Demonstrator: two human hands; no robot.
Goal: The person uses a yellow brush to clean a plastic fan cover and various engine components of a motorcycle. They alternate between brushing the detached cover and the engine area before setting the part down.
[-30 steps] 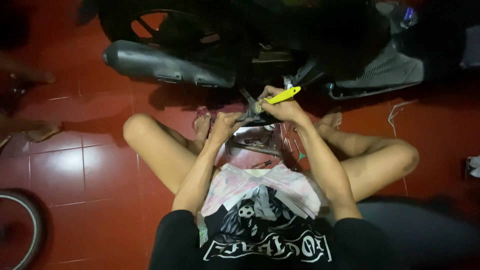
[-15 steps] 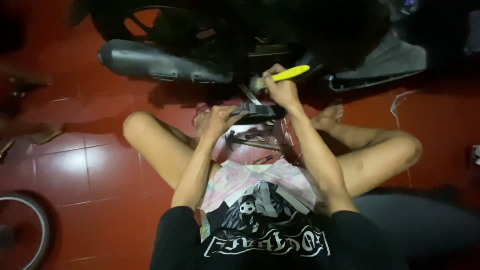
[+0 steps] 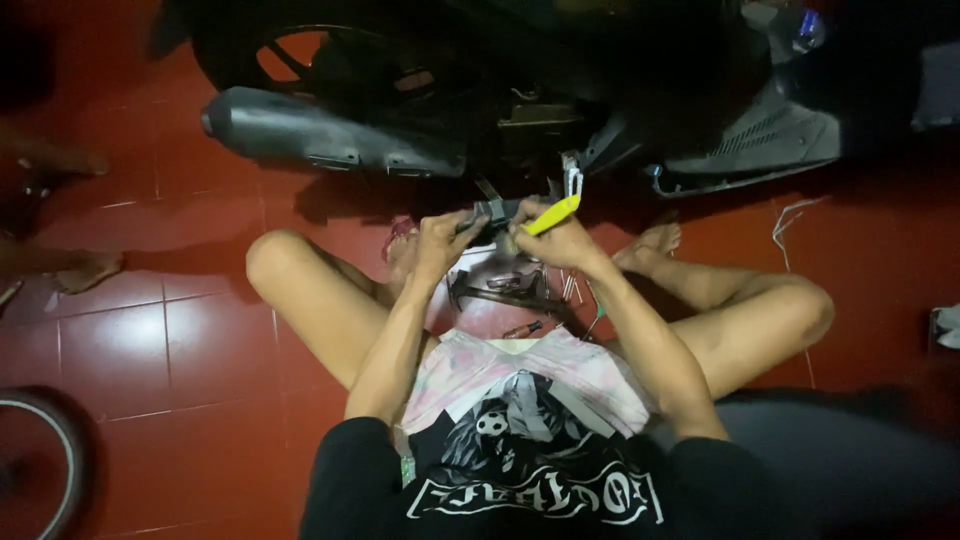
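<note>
I sit cross-legged on a red tiled floor before a black motorcycle (image 3: 520,90). My right hand (image 3: 560,240) grips a tool with a yellow handle (image 3: 552,214), its tip pointing toward my left hand. My left hand (image 3: 445,240) holds a small dark metal part (image 3: 490,212) just under the motorcycle's frame. The two hands are close together, almost touching. A hammer-like tool (image 3: 495,292) and small metal bits lie on the floor between my legs.
The motorcycle's grey exhaust (image 3: 320,140) runs across the upper left, the rear wheel (image 3: 330,60) behind it. Another person's bare feet (image 3: 85,268) stand at the left edge. A wheel rim (image 3: 40,470) shows at the lower left. Thin wire (image 3: 795,215) lies at right.
My right hand has come down and left with the yellow-handled tool, toward my left hand. My left hand has risen slightly to the dark part.
</note>
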